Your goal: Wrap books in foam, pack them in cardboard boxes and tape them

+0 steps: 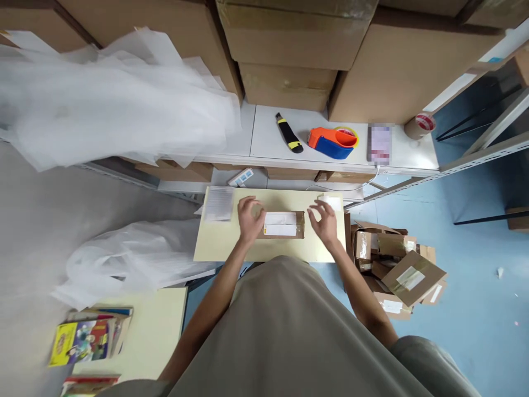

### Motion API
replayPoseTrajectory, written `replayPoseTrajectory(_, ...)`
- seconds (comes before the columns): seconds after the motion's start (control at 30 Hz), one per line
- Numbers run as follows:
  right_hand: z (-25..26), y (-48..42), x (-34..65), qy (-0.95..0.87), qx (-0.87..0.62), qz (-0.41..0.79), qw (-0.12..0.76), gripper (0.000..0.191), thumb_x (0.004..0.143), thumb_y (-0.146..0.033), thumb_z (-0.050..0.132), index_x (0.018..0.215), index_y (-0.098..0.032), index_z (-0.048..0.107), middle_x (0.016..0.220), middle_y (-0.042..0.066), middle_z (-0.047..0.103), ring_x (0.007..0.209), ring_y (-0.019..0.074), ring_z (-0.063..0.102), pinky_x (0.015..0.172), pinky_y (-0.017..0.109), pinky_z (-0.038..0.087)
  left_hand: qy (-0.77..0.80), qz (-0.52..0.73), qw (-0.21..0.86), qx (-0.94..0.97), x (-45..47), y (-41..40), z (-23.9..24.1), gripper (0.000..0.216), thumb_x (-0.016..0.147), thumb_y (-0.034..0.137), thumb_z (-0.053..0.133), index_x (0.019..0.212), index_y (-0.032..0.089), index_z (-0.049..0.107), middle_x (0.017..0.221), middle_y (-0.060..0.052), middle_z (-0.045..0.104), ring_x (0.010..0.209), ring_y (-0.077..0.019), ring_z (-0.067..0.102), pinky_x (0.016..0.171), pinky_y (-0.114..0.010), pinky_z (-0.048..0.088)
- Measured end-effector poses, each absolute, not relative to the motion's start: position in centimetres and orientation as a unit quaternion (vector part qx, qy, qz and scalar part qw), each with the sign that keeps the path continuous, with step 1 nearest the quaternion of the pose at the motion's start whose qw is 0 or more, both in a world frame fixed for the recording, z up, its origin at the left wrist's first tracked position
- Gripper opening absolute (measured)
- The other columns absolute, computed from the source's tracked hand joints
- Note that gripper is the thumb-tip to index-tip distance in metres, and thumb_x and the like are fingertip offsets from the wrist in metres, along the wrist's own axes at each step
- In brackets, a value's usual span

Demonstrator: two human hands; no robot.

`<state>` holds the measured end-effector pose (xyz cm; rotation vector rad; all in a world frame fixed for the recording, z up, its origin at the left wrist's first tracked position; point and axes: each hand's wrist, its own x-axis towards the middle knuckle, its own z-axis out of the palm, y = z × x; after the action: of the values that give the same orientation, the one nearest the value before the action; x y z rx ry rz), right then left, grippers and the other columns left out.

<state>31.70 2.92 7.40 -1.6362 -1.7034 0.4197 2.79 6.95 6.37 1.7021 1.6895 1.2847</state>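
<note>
A small flat cardboard box (300, 225) with white labels and brown tape at its right end lies on the pale yellow table in front of me. At its left end is my left hand (250, 220), fingers curved and thumb apart, holding nothing. The hand overlaps that end of the box; I cannot tell whether it touches. My right hand (324, 223) hovers just off the box's right end, its fingers bent and spread with nothing in them. A stack of translucent sheets (219, 203) lies to the left, and a white slip (332, 202) is beyond my right hand.
On the shelf beyond are a utility knife (289, 133), an orange-and-blue tape dispenser (333, 143), a blurred-out device (379, 144) on a cable and a tape roll (420, 126). White plastic bags (119, 105) hang left. Cardboard boxes (397, 264) pile at right; books (88, 339) lie lower left.
</note>
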Motion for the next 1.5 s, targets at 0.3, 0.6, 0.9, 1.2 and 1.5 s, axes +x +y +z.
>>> replayPoseTrajectory(0.3, 19.5, 19.1, 36.8, -0.718, -0.611, -0.067, 0.325, 0.044, 0.115, -0.045, 0.044, 0.144, -0.017, 0.062, 0.15, 0.023, 0.065, 0.144, 0.0415, 0.058, 0.122, 0.072, 0.044, 0.412, 0.556, 0.167, 0.702, 12.0, 14.5, 20.2, 0.016, 0.098, 0.012, 0.064, 0.107, 0.024, 0.071, 0.104, -0.002, 0.078, 0.107, -0.0225, 0.074, 0.109, -0.042, 0.057)
replayPoseTrajectory(0.6, 15.9, 22.9, 38.3, -0.716, -0.641, -0.032, 0.276, 0.044, 0.112, -0.047, 0.055, 0.133, -0.008, 0.061, 0.128, 0.027, 0.075, 0.127, 0.0408, 0.069, 0.118, 0.069, 0.047, 0.401, 0.561, 0.251, 0.679, 14.0, 12.4, 20.4, 0.017, 0.101, 0.014, 0.062, 0.109, 0.023, 0.074, 0.085, 0.002, 0.075, 0.086, -0.0172, 0.077, 0.096, -0.034, 0.06)
replayPoseTrajectory(0.9, 15.5, 7.0, 32.5, -0.639, -0.588, 0.272, 0.415, 0.054, 0.102, -0.075, 0.072, 0.119, -0.024, 0.063, 0.095, 0.005, 0.075, 0.082, 0.0252, 0.07, 0.079, 0.041, 0.063, 0.436, 0.524, 0.375, 0.627, 10.7, 3.2, 14.8, 0.016, 0.098, 0.018, 0.066, 0.111, 0.024, 0.072, 0.113, -0.006, 0.082, 0.111, -0.0218, 0.08, 0.107, -0.039, 0.064)
replayPoseTrajectory(1.2, 13.9, -2.0, 24.3, -0.562, -0.541, 0.473, 0.41, 0.048, 0.098, -0.066, 0.079, 0.12, -0.027, 0.062, 0.107, 0.004, 0.076, 0.093, 0.0237, 0.074, 0.083, 0.036, 0.064, 0.497, 0.504, 0.401, 0.582, 6.5, -4.3, 12.2, 0.012, 0.102, 0.035, 0.073, 0.11, 0.027, 0.071, 0.108, -0.005, 0.081, 0.102, -0.0227, 0.081, 0.097, -0.039, 0.069)
replayPoseTrajectory(1.5, 14.2, -4.4, 19.4, -0.584, -0.576, 0.425, 0.382, 0.047, 0.103, -0.069, 0.073, 0.121, -0.027, 0.062, 0.106, 0.004, 0.077, 0.091, 0.0236, 0.073, 0.083, 0.037, 0.064, 0.487, 0.515, 0.434, 0.557, 1.7, -6.1, 12.2, 0.013, 0.105, 0.04, 0.075, 0.106, 0.027, 0.075, 0.104, -0.003, 0.081, 0.096, -0.0212, 0.078, 0.095, -0.036, 0.068)
